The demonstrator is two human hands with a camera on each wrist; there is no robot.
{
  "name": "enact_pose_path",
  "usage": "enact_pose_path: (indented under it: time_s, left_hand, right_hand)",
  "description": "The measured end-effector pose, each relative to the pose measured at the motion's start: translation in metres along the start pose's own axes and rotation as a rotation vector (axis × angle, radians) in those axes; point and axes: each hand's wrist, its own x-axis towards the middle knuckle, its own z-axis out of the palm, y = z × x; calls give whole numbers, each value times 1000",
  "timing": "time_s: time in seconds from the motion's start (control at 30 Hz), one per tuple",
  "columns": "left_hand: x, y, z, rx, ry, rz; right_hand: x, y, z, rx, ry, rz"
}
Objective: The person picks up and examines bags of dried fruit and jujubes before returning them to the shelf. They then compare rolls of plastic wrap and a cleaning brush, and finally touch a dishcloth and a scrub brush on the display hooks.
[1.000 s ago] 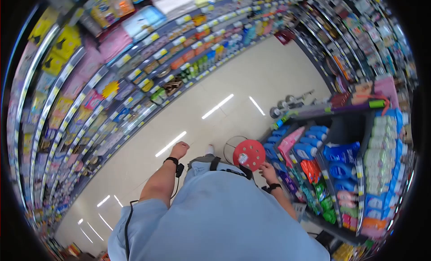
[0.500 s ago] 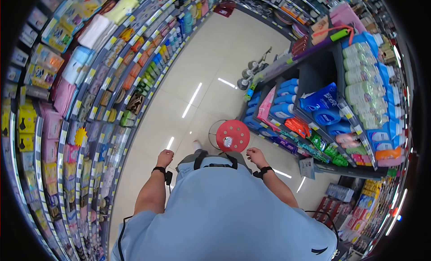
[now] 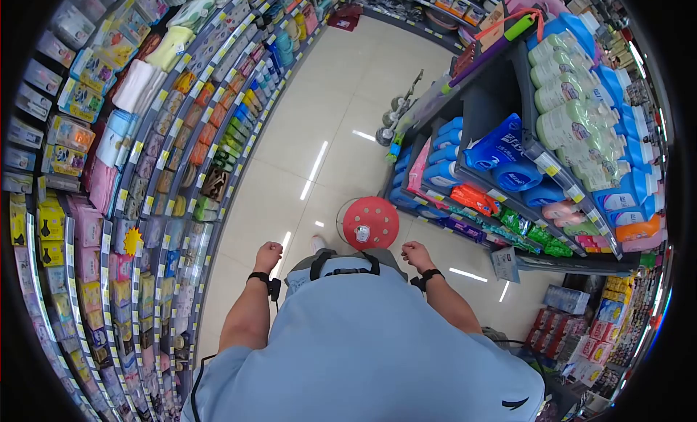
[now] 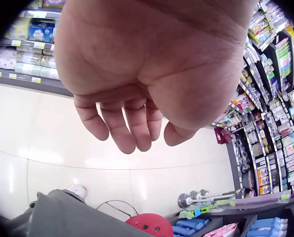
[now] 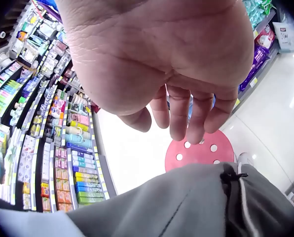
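Red, the round stool (image 3: 371, 222) stands on the floor (image 3: 290, 117) near the bottom front edge of the shelf unit (image 3: 566, 264), ahead of both hands and between them in my head view. A second ago the right hand (image 3: 417, 256) overlapped its rim there; now a sliver of floor shows. That hand and the left hand (image 3: 268, 256) are empty, fingers loosely bent, slightly apart, so I judge nothing is being handled.

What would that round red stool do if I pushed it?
The red stool might slide easily, because the floor looks smooth and shiny. It's probably fairly light, since its seat has holes and the frame showing beside it looks thin. The seat looks flat and firm, so it likely wouldn't bend.
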Motion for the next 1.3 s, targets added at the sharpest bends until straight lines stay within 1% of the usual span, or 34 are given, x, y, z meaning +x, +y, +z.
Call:
enact_pose_path:
  time_s: [0.07,0.1,0.17,0.2,0.27,0.3,0.37,0.4,0.43,0.47,0.5,0.57,0.63,0.7,0.77,0.8,0.83,0.9,0.93,0.97,1.03,1.07,1.1,1.13,1.17,1.2,1.23,1.27,1.3]
  left_hand:
    - [-10,1,11,10,11,-67]
    - [-14,3,16,17,14,-66]
    - [-21,2,29,-4,8,-117]
    - [-22,1,36,-13,8,-132]
    - [-22,3,46,8,0,-142]
    - [-21,4,54,24,-7,-148]
    - [-20,15,65,65,18,-95]
    - [-23,28,70,60,31,-58]
    - [-13,21,74,59,32,15]
    - [-16,31,79,65,47,28]
    - [-21,48,80,75,59,48]
    - [-31,59,79,144,32,7]
    - [-18,67,78,199,19,-2]
    - [-6,62,69,352,-78,-29]
    - [22,46,58,411,-175,-57]
    - [31,48,50,466,-209,-49]
    - [40,59,43,515,-235,-47]
    - [53,100,23,529,-245,-92]
    - [62,115,12,523,-198,-65]
    - [73,121,3,475,-155,-61]
    - [85,132,-17,356,-77,-49]
    - [90,127,-25,352,-67,-65]
    - [90,119,-37,348,-57,-85]
    - [86,118,-47,351,-73,-129]
    - [78,94,-62,346,-72,-165]
    - [66,103,-69,480,-79,-207]
    - [51,81,-82,504,-58,-267]
    - [36,60,-95,512,-79,-319]
    - [21,34,-108,530,-106,-394]
  right_hand:
    - [11,-1,-10,-41,-4,8]
    - [18,-1,-15,-34,-7,8]
    - [27,-6,-24,-117,-2,-72]
    - [30,-8,-29,-115,-5,-66]
    - [37,-14,-35,-102,-1,-118]
    - [44,-17,-38,-108,-11,-108]
    - [59,-14,-41,-201,-82,-164]
    - [69,-12,-42,-206,-101,-140]
    - [78,-11,-42,-306,-135,-170]
    - [84,-10,-42,-403,-170,-202]
    - [86,-14,-41,-396,-181,-174]
    - [76,-26,-43,-453,-103,-210]
    - [86,-29,-38,-482,-78,-180]
    - [111,-14,-24,-534,-32,-214]
    - [121,-23,-8,-551,-46,-170]
    - [130,-25,2,-498,-47,-139]
    - [146,-31,11,-452,-57,-114]
    - [175,-31,35,-448,-93,-99]
    - [194,-33,50,-426,-112,-96]
    - [214,-45,62,-425,-123,-97]
    - [240,-64,83,-648,-139,-286]
    - [255,-79,91,-701,-148,-342]
    - [280,-87,98,-695,-160,-332]
    - [306,-92,104,-794,-178,-349]
    - [330,-93,114,-895,-204,-375]
    - [352,-88,120,-892,-176,-440]
    - [374,-82,122,-888,-146,-503]
    - [394,-79,126,-968,-185,-441]
    - [404,-73,132,-963,-200,-439]
